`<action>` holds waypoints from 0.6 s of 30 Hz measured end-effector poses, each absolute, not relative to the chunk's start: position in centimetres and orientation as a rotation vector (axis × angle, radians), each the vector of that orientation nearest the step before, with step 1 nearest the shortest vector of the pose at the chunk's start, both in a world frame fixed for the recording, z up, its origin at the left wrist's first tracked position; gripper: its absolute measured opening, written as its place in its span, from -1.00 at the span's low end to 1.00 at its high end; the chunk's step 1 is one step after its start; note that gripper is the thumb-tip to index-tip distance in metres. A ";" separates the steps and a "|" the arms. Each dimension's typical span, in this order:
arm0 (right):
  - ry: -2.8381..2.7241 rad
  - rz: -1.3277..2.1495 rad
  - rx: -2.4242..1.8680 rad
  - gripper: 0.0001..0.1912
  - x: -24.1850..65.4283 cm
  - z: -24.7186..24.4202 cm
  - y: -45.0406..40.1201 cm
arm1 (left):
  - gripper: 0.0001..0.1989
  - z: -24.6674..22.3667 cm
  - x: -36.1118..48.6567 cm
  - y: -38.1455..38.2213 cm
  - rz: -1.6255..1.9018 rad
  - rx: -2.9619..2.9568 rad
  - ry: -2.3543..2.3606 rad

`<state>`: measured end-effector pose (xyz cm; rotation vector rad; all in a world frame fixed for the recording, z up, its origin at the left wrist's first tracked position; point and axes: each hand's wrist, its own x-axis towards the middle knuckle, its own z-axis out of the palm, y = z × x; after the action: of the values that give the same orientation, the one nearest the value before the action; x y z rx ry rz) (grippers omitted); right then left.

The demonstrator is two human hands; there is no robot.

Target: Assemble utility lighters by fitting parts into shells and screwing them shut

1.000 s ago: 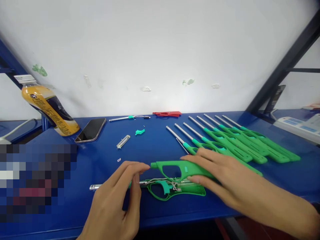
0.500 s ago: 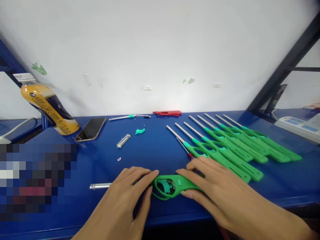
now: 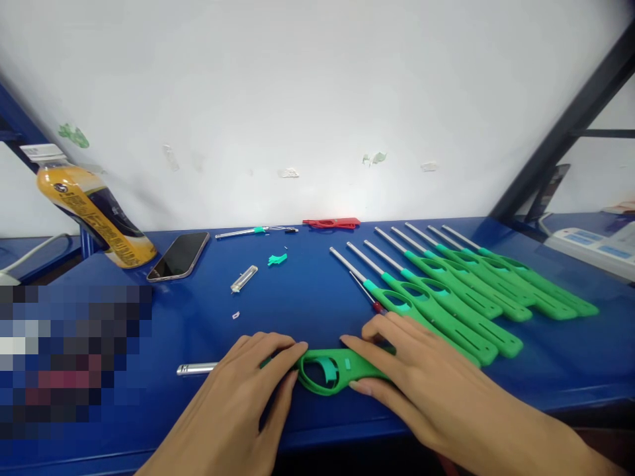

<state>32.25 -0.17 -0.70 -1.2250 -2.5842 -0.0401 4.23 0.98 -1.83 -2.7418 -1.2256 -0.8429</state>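
Observation:
A green long-neck lighter [image 3: 342,371] lies crosswise near the table's front edge, its metal tube pointing left. My left hand [image 3: 253,390] grips it where tube and handle meet, fingers pressed round it. My right hand [image 3: 421,377] pinches the handle between thumb and fingers and hides its right end. A teal trigger [image 3: 328,370] shows in the handle's loop. Right of centre, several similar green lighters [image 3: 466,311] lie side by side, tubes toward the wall. A screwdriver [image 3: 376,305] with a red handle lies by the nearest one, partly behind my right hand.
On the blue table [image 3: 302,311] are a clear fuel tank [image 3: 244,279], teal piece [image 3: 278,260], small white piece [image 3: 235,315], loose metal tube [image 3: 238,233] and red casing [image 3: 331,223]. A phone [image 3: 179,256] and yellow bottle [image 3: 94,211] are left; a white power strip [image 3: 595,251] is right.
The handle's halves have come together around the loop, and the wires seen inside it no longer show. Both hands have shifted slightly left along with the lighter.

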 end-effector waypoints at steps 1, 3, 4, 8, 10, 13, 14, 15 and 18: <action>-2.586 -0.028 -1.226 -0.66 32.2 -0.8 -0.2 | -0.63 -1.8 4.2 1.0 -0.842 -2.740 -1.224; -2.589 -0.012 -1.224 -0.64 32.1 -0.8 -0.1 | -0.64 -1.8 4.1 1.0 -0.840 -2.737 -1.220; -2.590 -0.008 -1.223 -0.63 32.1 -0.8 -0.1 | -0.64 -1.7 4.1 1.1 -0.836 -2.734 -1.223; -2.588 -0.027 -1.214 -0.63 31.8 -1.0 0.1 | -0.64 -1.7 3.9 1.1 -0.811 -2.734 -1.233; -2.585 -0.066 -1.196 -0.60 31.8 -1.1 0.1 | -0.64 -1.8 3.8 1.1 -0.802 -2.746 -1.236; -2.580 -0.114 -1.177 -0.53 31.8 -1.5 0.0 | -0.63 -2.0 3.5 1.1 -0.783 -2.767 -1.249; -2.576 -0.132 -1.179 -0.52 31.8 -1.6 0.0 | -0.62 -2.0 3.4 1.1 -0.773 -2.776 -1.254; -2.572 -0.154 -1.188 -0.51 31.8 -1.7 -0.1 | -0.61 -2.1 3.4 1.1 -0.758 -2.786 -1.261; -2.573 -0.264 -1.187 -0.46 31.9 -2.1 -0.3 | -0.60 -2.1 3.2 1.1 -0.701 -2.816 -1.276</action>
<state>31.89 -0.33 -2.11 -1.1869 -2.5729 -0.2638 3.22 1.13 -2.09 -2.8163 -1.2760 -0.7013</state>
